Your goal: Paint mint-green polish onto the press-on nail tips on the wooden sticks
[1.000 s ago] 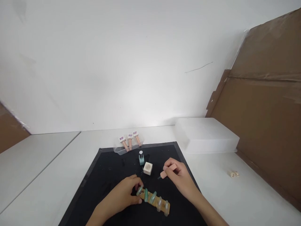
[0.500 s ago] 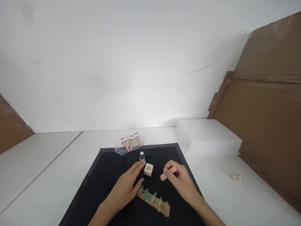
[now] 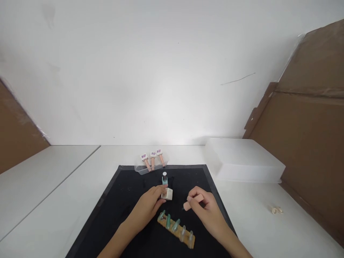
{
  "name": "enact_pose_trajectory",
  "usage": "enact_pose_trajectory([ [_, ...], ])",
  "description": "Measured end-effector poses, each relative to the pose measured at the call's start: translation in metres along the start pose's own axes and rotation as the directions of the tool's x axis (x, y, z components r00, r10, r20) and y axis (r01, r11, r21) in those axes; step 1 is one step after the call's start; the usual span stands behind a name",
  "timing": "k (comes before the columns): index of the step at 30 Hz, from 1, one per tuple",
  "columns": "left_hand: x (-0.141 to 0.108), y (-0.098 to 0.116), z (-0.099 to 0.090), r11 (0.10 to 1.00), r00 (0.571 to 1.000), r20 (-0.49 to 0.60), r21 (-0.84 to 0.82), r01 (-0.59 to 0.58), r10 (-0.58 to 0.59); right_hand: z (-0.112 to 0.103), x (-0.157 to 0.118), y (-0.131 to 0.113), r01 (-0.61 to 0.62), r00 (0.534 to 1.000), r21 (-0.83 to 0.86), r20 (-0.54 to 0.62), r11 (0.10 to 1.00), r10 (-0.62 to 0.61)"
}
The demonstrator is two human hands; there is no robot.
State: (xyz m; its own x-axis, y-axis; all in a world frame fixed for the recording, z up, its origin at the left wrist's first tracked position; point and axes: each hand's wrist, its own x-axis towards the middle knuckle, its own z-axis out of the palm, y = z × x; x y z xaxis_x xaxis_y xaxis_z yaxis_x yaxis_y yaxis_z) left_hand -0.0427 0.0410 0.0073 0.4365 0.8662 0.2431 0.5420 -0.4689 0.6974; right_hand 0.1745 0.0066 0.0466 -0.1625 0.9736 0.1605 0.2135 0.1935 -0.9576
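My left hand (image 3: 149,204) has its fingers on the white square bottle (image 3: 168,194), thumb at the near side and fingertips over its top left. Between the thumb and fingers of my right hand (image 3: 205,208) is a pink cap (image 3: 193,202), with a small dark brush tip at its lower left end. A yellow strip (image 3: 176,233) lies nearer on the black mat (image 3: 134,179); it bears several nail tips, green on the left and clear on the right. Just behind the white bottle stands a small light-blue bottle (image 3: 165,178) with a dark neck and white top.
A clear tray (image 3: 139,170) with three pink-capped bottles (image 3: 153,159) lies at the mat's back edge. A white box (image 3: 247,161) stands at the back right. Small cream rings (image 3: 276,210) lie on the right of the table. Brown cardboard (image 3: 309,125) walls the right side.
My left hand has closed onto the white bottle, which has tilted or turned slightly to the left. My right hand still holds the pink cap. The whole view has shifted a little.
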Motion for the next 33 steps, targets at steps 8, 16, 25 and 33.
enact_pose_trajectory([
  [8, 0.002, 0.006, 0.003, 0.916, 0.983, -0.091, -0.384, 0.114, -0.16, -0.002, 0.001, 0.0, 0.019, 0.999, 0.004, -0.037, 1.0, -0.019],
  [16, -0.003, 0.027, -0.01, 0.571, 0.938, -0.021, -0.798, 0.193, -0.345, 0.0, -0.009, -0.001, 0.204, 0.978, -0.062, -0.024, 0.977, -0.206],
  [25, -0.007, 0.031, -0.013, 0.31, 0.952, 0.055, -0.938, 0.153, -0.302, 0.003, -0.012, -0.003, 0.466, 0.885, -0.062, 0.054, 0.883, -0.463],
  [33, -0.009, 0.027, -0.016, 0.213, 0.965, 0.091, -0.966, 0.145, -0.247, 0.009, -0.017, -0.004, 0.545, 0.836, -0.073, 0.122, 0.835, -0.535],
])
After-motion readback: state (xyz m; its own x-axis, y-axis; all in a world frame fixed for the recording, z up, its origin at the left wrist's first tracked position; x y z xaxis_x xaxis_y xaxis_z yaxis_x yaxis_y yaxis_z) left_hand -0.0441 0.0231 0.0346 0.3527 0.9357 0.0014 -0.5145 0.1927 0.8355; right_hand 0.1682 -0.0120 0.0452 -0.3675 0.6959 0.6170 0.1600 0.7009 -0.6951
